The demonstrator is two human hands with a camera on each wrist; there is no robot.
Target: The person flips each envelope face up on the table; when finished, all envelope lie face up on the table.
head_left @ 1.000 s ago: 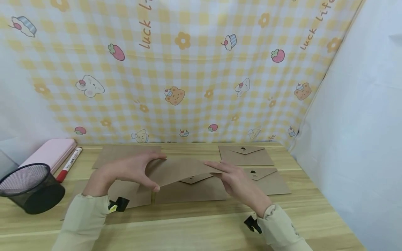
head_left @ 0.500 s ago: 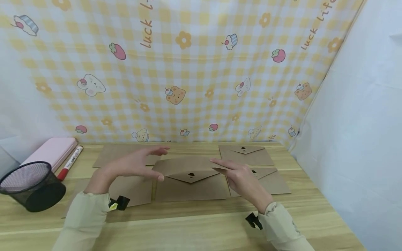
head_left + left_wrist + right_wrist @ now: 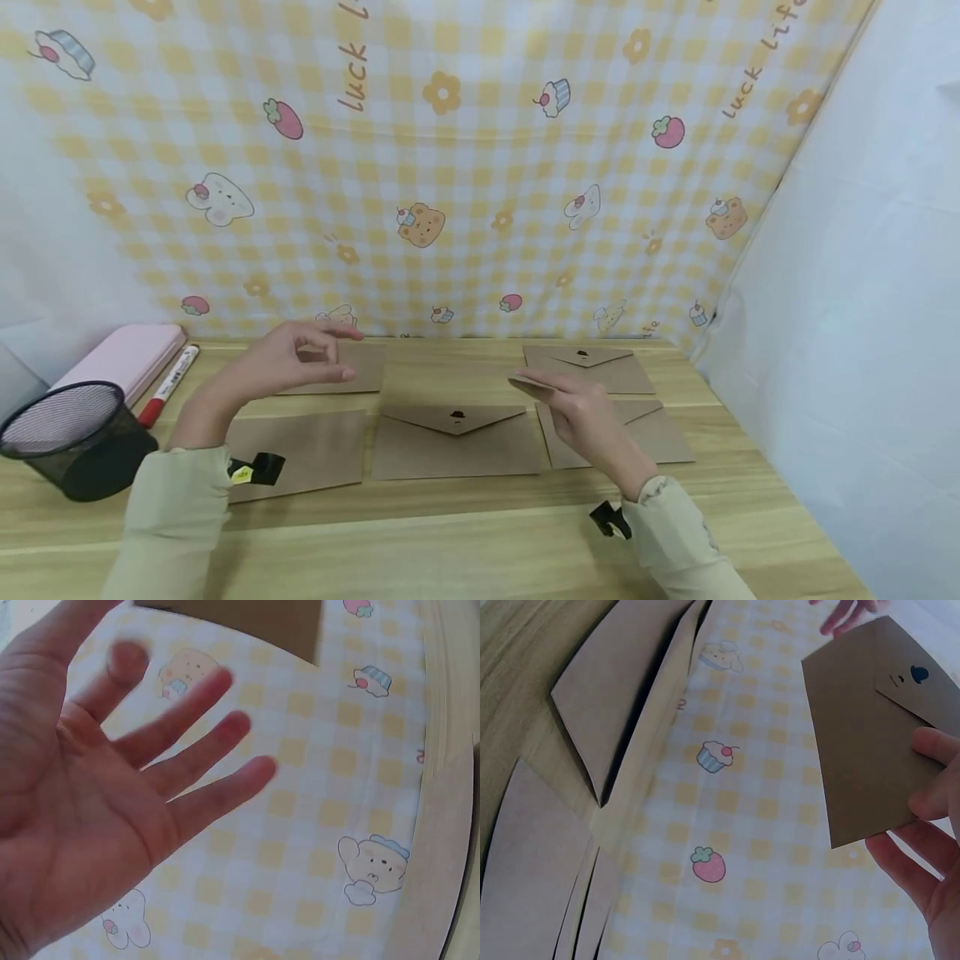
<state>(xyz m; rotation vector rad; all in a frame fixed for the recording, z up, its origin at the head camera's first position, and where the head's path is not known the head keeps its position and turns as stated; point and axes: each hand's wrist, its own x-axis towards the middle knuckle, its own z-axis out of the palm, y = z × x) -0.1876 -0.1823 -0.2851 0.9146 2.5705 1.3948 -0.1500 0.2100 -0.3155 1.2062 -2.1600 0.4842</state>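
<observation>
In the right wrist view, the right hand [image 3: 937,802] pinches a brown kraft envelope [image 3: 862,742] between thumb and fingers; its pointed flap bears a small hat print. The head view shows this envelope almost edge-on, tilted at the fingers of the right hand [image 3: 588,417], above the table. The left hand [image 3: 292,360] is raised over the left side with fingers spread and nothing held; its palm shows in the left wrist view. Below, a middle envelope [image 3: 457,457] lies flap side up, with a plain front-left envelope [image 3: 307,454] beside it.
A plain envelope [image 3: 360,371] lies at the back left, partly behind the left hand. Two flap-up envelopes lie at right, one back [image 3: 585,382], one front [image 3: 660,442]. At far left are a black mesh pen holder [image 3: 97,467], a red-capped marker [image 3: 168,387] and a pink case [image 3: 123,354].
The left hand has come off the envelope and moved left and up. The envelope, earlier stretched between both hands, now stays in the right hand alone, turned edge-on to the head camera.
</observation>
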